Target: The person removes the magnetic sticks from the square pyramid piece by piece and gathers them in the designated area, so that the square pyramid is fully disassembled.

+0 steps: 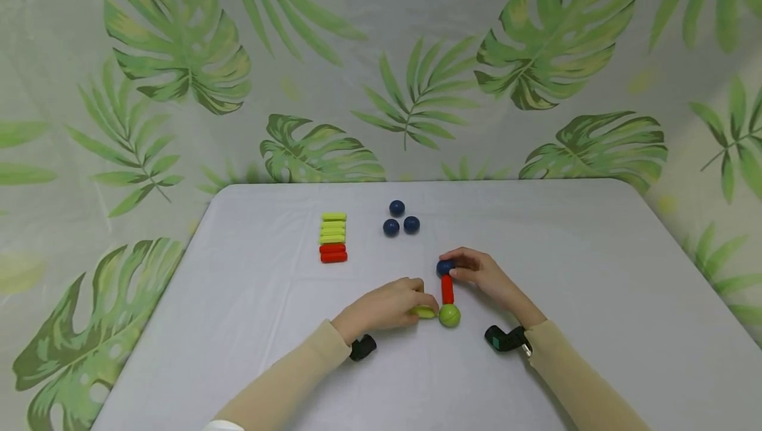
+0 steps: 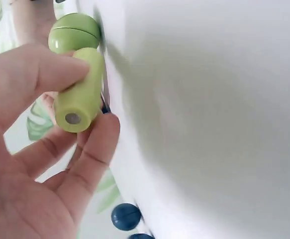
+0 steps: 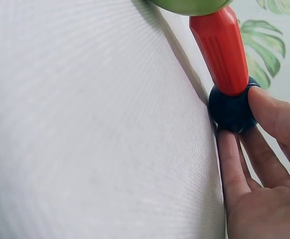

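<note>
A yellow-green rod [image 2: 80, 94] with a round metal end is pinched between the thumb and fingers of my left hand [image 1: 389, 304]. Its far end points at a green ball [image 1: 449, 315]; whether they touch I cannot tell. From the green ball a red rod [image 1: 448, 289] runs away from me to a dark blue ball [image 3: 233, 108]. My right hand [image 1: 479, 275] pinches that blue ball between thumb and fingers. In the right wrist view the red rod meets both balls.
Several yellow-green rods [image 1: 333, 225] lie in a column with two red rods [image 1: 333, 257] at the left of the white table [image 1: 238, 299]. Three loose blue balls [image 1: 397, 207] sit near the back. A leaf-patterned cloth [image 1: 428, 14] hangs behind the table.
</note>
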The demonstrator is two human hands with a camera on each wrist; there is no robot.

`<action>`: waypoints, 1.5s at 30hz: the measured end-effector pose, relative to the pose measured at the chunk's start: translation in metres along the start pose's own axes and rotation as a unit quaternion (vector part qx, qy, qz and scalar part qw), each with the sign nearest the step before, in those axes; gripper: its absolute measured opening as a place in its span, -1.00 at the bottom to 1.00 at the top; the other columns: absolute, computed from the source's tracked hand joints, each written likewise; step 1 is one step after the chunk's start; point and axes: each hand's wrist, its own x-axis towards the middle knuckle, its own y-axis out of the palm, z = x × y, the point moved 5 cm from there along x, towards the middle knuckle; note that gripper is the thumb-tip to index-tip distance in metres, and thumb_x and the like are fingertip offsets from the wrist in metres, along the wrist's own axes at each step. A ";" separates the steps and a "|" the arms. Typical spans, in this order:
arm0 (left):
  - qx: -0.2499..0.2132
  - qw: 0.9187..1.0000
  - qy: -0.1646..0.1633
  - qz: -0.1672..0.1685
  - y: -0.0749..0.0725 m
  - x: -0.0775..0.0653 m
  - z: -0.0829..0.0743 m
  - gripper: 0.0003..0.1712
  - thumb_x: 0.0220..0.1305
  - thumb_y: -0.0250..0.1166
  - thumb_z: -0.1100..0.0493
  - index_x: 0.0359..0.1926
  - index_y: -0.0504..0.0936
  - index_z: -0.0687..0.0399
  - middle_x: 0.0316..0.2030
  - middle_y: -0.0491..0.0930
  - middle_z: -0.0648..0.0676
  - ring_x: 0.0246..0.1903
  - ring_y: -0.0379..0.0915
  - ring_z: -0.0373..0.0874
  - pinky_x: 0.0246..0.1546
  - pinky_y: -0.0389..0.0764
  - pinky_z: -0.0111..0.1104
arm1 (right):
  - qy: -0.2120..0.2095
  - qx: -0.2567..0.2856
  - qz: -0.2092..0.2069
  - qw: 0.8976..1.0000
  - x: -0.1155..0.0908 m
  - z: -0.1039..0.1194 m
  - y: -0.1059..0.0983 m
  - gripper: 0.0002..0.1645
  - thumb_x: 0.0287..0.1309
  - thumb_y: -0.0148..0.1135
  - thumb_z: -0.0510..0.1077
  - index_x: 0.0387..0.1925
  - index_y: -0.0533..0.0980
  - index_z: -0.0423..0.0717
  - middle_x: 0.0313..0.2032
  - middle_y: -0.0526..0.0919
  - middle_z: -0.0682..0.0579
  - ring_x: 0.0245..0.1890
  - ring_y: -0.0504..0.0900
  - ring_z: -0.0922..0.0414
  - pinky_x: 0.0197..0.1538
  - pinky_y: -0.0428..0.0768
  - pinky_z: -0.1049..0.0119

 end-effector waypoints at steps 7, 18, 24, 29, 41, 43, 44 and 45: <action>-0.104 0.986 -0.090 -0.098 -0.026 -0.029 0.037 -0.73 0.17 0.31 0.36 -0.14 0.60 -0.02 -0.24 0.52 -0.11 -0.19 0.38 -0.19 -0.09 0.46 -0.37 | 0.010 -0.008 -0.003 1.000 -0.001 0.001 0.000 -0.60 0.27 0.20 -0.23 0.13 0.48 -0.22 0.14 0.48 -0.20 0.13 0.43 -0.12 0.20 0.36 -0.03; -0.075 0.941 -0.267 -0.195 -0.044 -0.095 0.111 -0.78 0.02 0.34 0.49 -0.31 0.59 0.17 -0.32 0.51 0.03 -0.30 0.39 -0.06 -0.24 0.48 -0.25 | 0.017 -0.001 -0.004 1.000 -0.004 0.000 -0.003 -0.59 0.26 0.20 -0.22 0.13 0.48 -0.23 0.14 0.47 -0.21 0.14 0.43 -0.12 0.19 0.39 0.06; -0.064 0.938 -0.289 -0.184 -0.042 -0.098 0.121 -0.79 0.02 0.34 0.48 -0.30 0.60 0.19 -0.31 0.48 0.05 -0.29 0.38 -0.06 -0.23 0.49 -0.24 | 0.020 0.007 -0.013 1.000 -0.005 0.000 -0.004 -0.60 0.24 0.23 -0.23 0.09 0.48 -0.27 0.10 0.50 -0.24 0.08 0.46 -0.11 0.05 0.47 0.35; -0.041 0.935 -0.302 -0.180 -0.043 -0.095 0.124 -0.80 0.01 0.36 0.47 -0.34 0.61 0.16 -0.36 0.48 0.03 -0.27 0.37 -0.05 -0.24 0.48 -0.23 | 0.015 -0.019 -0.025 0.999 -0.007 0.002 -0.006 -0.61 0.20 0.27 -0.23 0.05 0.50 -0.25 0.04 0.54 -0.20 0.03 0.48 -0.10 0.05 0.46 0.23; -0.047 0.938 -0.288 -0.188 -0.049 -0.094 0.121 -0.78 0.05 0.38 0.39 -0.24 0.60 0.18 -0.29 0.49 0.05 -0.22 0.37 -0.04 -0.17 0.49 -0.22 | 0.036 -0.125 -0.057 0.990 -0.017 0.007 -0.007 -0.65 0.10 0.38 -0.11 -0.11 0.52 -0.17 -0.19 0.58 -0.05 -0.17 0.53 0.02 -0.09 0.50 0.18; -0.064 0.943 -0.263 -0.193 -0.050 -0.089 0.116 -0.76 0.08 0.39 0.36 -0.20 0.58 0.18 -0.26 0.49 0.06 -0.17 0.38 -0.03 -0.10 0.49 -0.21 | 0.035 -0.131 -0.054 0.989 -0.019 0.009 -0.005 -0.66 0.10 0.38 -0.11 -0.14 0.51 -0.18 -0.21 0.58 -0.04 -0.19 0.53 0.03 -0.11 0.51 0.17; -0.078 0.947 -0.245 -0.192 -0.050 -0.085 0.112 -0.75 0.10 0.39 0.35 -0.18 0.57 0.18 -0.23 0.49 0.07 -0.16 0.39 -0.01 -0.08 0.49 -0.20 | 0.034 -0.134 -0.051 0.989 -0.020 0.010 -0.005 -0.66 0.10 0.38 -0.10 -0.15 0.50 -0.18 -0.22 0.58 -0.03 -0.20 0.53 0.04 -0.11 0.51 0.17; -0.097 0.951 -0.227 -0.187 -0.048 -0.080 0.108 -0.75 0.12 0.38 0.34 -0.16 0.57 0.19 -0.21 0.49 0.08 -0.14 0.40 0.00 -0.07 0.49 -0.19 | 0.033 -0.136 -0.049 0.989 -0.020 0.011 -0.004 -0.66 0.10 0.38 -0.10 -0.16 0.50 -0.18 -0.24 0.58 -0.03 -0.22 0.54 0.04 -0.12 0.52 0.17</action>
